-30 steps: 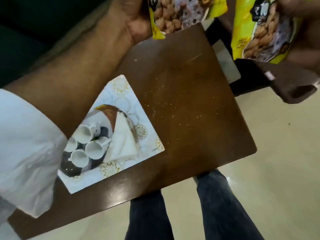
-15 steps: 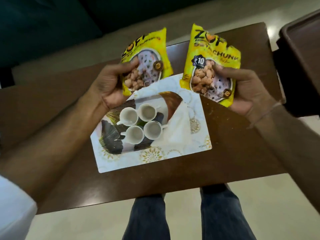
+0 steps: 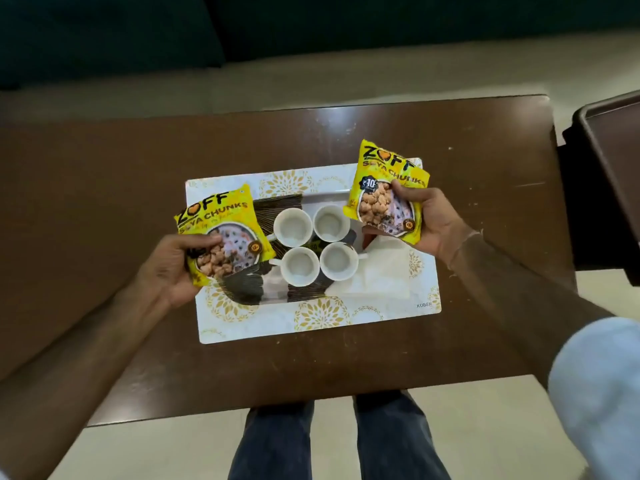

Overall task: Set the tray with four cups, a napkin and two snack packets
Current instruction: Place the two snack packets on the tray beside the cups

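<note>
While each hand [image 3: 173, 268] [image 3: 434, 223] grips a packet [image 3: 221, 230] [image 3: 384, 192], both hover over the tray [image 3: 311, 323].

left hand [image 3: 173, 268] clenched, right hand [image 3: 434, 225] clenched

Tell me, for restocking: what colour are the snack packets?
Bright yellow snack packets, seen in the head view.

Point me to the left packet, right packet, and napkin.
left packet [image 3: 221, 220]: head view, printed front.
right packet [image 3: 388, 188]: head view, printed front.
napkin [image 3: 384, 268]: head view, bare white fold right of the cups.
</note>
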Demonstrator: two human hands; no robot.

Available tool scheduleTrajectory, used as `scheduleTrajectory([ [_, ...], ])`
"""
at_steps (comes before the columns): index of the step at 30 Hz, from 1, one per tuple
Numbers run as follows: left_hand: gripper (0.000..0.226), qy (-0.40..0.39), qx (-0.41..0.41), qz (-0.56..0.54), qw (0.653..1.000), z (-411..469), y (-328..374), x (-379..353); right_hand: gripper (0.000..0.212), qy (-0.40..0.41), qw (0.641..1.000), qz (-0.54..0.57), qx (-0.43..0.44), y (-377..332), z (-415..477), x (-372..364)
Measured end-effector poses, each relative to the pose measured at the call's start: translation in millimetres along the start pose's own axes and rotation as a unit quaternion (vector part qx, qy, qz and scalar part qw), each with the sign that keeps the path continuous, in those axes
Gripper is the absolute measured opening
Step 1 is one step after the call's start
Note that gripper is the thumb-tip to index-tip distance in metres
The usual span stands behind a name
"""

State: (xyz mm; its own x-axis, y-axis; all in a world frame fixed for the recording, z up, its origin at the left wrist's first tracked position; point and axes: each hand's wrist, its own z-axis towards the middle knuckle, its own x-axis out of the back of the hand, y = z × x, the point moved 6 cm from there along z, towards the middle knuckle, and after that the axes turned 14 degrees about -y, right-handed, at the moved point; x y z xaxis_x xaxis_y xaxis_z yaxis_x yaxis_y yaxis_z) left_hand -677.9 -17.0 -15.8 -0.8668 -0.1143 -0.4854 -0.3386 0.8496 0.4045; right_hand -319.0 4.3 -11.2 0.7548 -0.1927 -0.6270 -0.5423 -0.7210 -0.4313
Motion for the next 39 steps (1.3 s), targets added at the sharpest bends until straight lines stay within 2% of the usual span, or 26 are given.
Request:
scheduleTrajectory([
  [6,0.036,0.026,0.000,-0.010,1.000,7.5,-28.2,33.8,0.046,0.017,0.999,-0.013,-0.046,16.9,-5.1,28.8],
  [11,0.055,0.007,-0.029,0.025,0.999,15.3,-34.0,39.6,0.042,0.004,0.997,-0.030,-0.077,29.8,-18.1,46.6],
  [15,0.058,0.013,-0.039,0.065,0.997,17.4,-32.7,42.3,0.051,0.020,0.992,-0.073,-0.098,35.4,-29.9,59.7],
  [18,0.055,0.042,-0.052,0.118,0.991,15.9,-29.5,45.5,0.050,0.039,0.986,-0.136,-0.086,29.5,-33.8,68.2],
  [21,0.061,0.062,-0.057,0.151,0.985,13.4,-28.1,50.1,0.047,0.063,0.972,-0.213,-0.072,20.7,-35.5,75.5],
  [26,0.066,0.061,-0.073,0.230,0.968,9.1,-23.8,43.5,0.034,0.078,0.930,-0.355,-0.046,8.1,-32.7,75.2],
  [28,0.068,0.065,-0.083,0.235,0.966,11.4,-23.7,41.1,0.028,0.071,0.920,-0.384,-0.042,9.4,-29.2,70.8],
  [36,0.086,0.078,-0.100,0.254,0.959,28.7,-26.7,31.2,0.037,0.117,0.889,-0.442,0.009,12.9,-16.0,59.8],
  [38,0.083,0.094,-0.100,0.299,0.945,29.3,-25.4,29.5,0.036,0.126,0.881,-0.457,0.017,12.6,-15.8,60.4],
  [39,0.080,0.108,-0.098,0.347,0.926,28.2,-22.7,28.1,0.037,0.132,0.875,-0.465,0.022,11.9,-15.4,60.7],
])
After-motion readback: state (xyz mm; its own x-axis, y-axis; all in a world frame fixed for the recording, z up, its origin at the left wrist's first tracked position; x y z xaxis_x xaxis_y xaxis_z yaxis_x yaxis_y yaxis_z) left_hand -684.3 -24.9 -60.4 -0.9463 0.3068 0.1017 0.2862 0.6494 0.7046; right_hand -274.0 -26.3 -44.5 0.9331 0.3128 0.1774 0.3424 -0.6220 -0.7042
